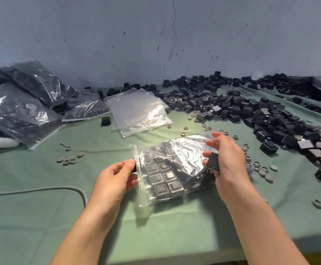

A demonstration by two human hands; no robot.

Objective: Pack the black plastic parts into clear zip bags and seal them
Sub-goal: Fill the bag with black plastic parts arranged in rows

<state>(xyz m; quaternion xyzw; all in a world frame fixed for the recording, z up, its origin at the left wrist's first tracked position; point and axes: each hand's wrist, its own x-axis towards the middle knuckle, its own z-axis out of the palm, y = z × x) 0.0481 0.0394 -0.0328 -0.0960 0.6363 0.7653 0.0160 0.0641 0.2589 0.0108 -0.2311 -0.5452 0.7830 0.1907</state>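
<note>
left hand [117, 178] pinches clear plastic zip bag [186, 150] at 9 o'clock | right hand [228, 159] grips black square plastic part [213, 162] | I'd spread mouth, slide part flat

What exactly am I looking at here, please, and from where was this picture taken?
There is no machine here: a person works with bare hands, and the single picture comes from a wide-angle camera worn on their head, looking forward and down. The left hand pinches the zip end of a clear zip bag that is partly filled with black parts. The right hand holds one more black part over the bag's other end. On the green table lie a stack of empty bags, filled bags at the left, a big pile of loose black parts at the right, and scattered grey rings.
</note>
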